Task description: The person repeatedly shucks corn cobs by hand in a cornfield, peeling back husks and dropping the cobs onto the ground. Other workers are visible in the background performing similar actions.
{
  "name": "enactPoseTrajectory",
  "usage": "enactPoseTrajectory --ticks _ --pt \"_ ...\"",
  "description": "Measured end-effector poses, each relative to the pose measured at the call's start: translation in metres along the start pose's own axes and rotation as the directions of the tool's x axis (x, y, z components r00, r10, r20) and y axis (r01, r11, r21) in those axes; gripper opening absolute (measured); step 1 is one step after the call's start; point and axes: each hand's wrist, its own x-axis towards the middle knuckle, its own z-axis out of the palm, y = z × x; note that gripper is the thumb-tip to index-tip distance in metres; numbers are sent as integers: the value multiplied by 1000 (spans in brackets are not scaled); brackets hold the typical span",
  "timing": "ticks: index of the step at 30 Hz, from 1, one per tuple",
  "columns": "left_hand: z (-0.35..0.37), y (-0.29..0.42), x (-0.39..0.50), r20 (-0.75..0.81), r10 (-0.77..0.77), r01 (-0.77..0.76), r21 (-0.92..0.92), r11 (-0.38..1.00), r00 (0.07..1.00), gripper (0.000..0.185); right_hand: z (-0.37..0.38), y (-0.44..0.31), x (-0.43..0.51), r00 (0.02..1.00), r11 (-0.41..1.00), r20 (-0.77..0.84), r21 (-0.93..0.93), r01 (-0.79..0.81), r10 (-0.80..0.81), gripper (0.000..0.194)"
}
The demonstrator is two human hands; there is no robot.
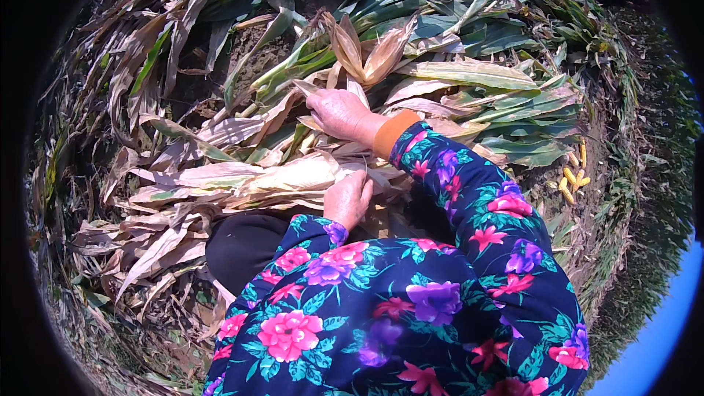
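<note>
Cut corn stalks with dry, straw-coloured leaves and husks lie heaped in front of me. My right hand (341,114), in an orange cuff, reaches across the heap with its fingers closed on a dry leaf (306,87) whose pointed tip sticks out beyond them. Just above it stand the opened dry corn husks (366,58), spread in two pointed halves; no cob shows in them. Closer to my body, my left hand (347,198) is curled at the end of a pale corn husk (300,171). Its fingertips are partly hidden, so its grip is unclear.
Several bare yellow corn cobs (575,179) lie on the soil to the right. Green corn leaves (528,113) spread between them and the husks. My dark-clad knee (242,250) is bent against the heap at left. Standing green plants (660,176) line the far right.
</note>
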Motion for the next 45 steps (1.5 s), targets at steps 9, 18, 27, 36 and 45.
enactPoseTrajectory --ticks 9,18,27,36,45 --pt "-9 5 -4 19 -193 193 -173 966 981 17 76 95 72 906 970 424 -227 87 17 26" --pt "-23 -5 2 -201 -218 174 -219 960 955 10 75 161 -75 622 970 748 -135 -202 234 41" --pt "-20 -17 -2 -150 -251 208 -256 944 956 22 105 163 -65 698 693 486 231 -683 526 35" --pt "-13 -22 -4 -109 -312 277 -256 926 944 19 104 152 -19 590 -200 562 800 -566 580 36" --pt "-5 -24 -6 -80 -321 293 -248 923 944 15 135 182 -29 488 -505 556 827 -246 673 63"
